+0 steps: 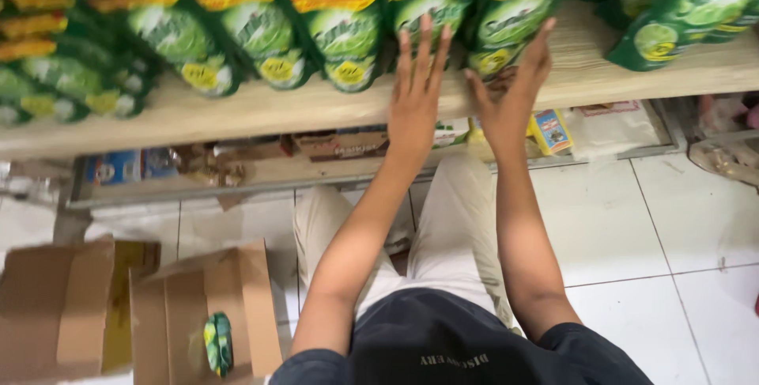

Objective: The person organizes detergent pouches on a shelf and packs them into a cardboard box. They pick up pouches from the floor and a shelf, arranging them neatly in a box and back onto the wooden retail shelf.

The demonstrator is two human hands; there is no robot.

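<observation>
both hands against green pouches

An open brown cardboard box sits on the white tiled floor at lower left, with one green pouch lying inside it. A second flattened cardboard box lies just beside it. On the lower shelf sit small brown cartons and a yellow packet.

Green pouches on wooden shelf
</observation>
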